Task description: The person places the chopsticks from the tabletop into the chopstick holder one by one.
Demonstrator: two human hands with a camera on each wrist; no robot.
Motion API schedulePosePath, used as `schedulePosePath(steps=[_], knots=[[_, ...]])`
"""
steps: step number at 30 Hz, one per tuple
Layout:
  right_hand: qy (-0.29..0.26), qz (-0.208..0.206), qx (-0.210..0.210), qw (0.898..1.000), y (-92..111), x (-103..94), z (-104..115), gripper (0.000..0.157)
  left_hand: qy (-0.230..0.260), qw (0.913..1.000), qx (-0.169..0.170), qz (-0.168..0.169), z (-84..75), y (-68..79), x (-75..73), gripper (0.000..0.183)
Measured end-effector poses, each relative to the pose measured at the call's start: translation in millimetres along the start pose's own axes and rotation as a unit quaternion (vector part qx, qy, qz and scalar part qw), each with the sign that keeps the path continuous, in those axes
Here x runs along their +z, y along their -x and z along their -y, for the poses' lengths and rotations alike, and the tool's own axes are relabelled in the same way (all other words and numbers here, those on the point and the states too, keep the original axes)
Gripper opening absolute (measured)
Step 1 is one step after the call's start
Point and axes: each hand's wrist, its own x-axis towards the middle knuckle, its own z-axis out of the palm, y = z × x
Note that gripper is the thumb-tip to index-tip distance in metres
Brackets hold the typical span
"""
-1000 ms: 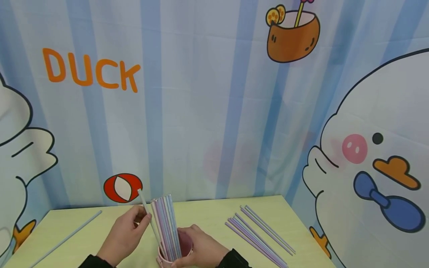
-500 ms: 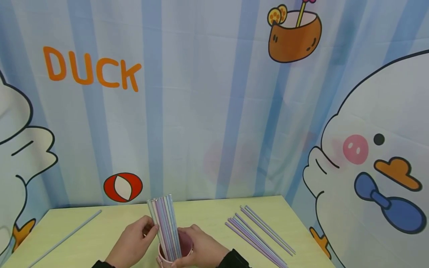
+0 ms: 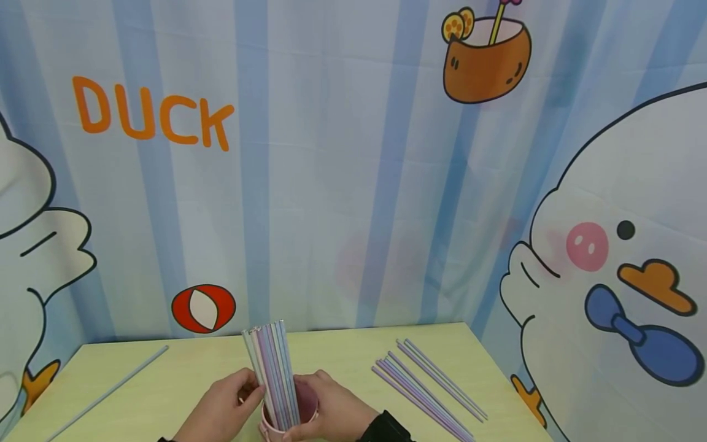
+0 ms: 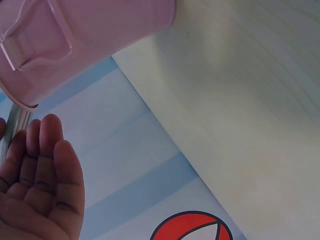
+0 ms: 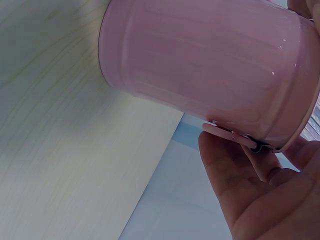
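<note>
A pink bucket-like cup (image 5: 210, 65) with a side handle stands near the table's front in the head view. My right hand (image 3: 337, 408) holds it by the rim and side, with fingers at its handle in the right wrist view. A bundle of pastel straws (image 3: 278, 374) stands in the cup, leaning slightly left. My left hand (image 3: 223, 405) is at the bundle's left side, its thumb and fingertips pinching a pale straw (image 3: 251, 356) low down, just above the rim. In the left wrist view, the left fingers (image 4: 45, 170) lie just beyond the cup's rim, beside the straws.
Several purple and blue straws (image 3: 425, 393) lie on the pale yellow table (image 3: 337, 350) to the right. A single blue-grey straw (image 3: 110, 393) lies on the left. A striped cloth backdrop (image 3: 320, 184) with duck drawings hangs behind the table.
My left hand has brought a pale straw from the left into the cup beside the bundle, then slid lower along it. The right hand has stayed on the cup.
</note>
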Motion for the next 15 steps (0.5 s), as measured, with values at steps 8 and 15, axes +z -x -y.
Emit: schedulePosePath(steps=[8,15], knots=[[-0.006,0.0,-0.007,1.0,0,0.2,-1,0.072,-0.007,0.9979,0.053,0.038,20.3,3.0,-4.8,0.014],[0.016,-0.005,0.002,1.0,1,0.7,0,0.076,-0.032,0.9987,0.033,0.023,40.9,4.5,-16.0,0.011]])
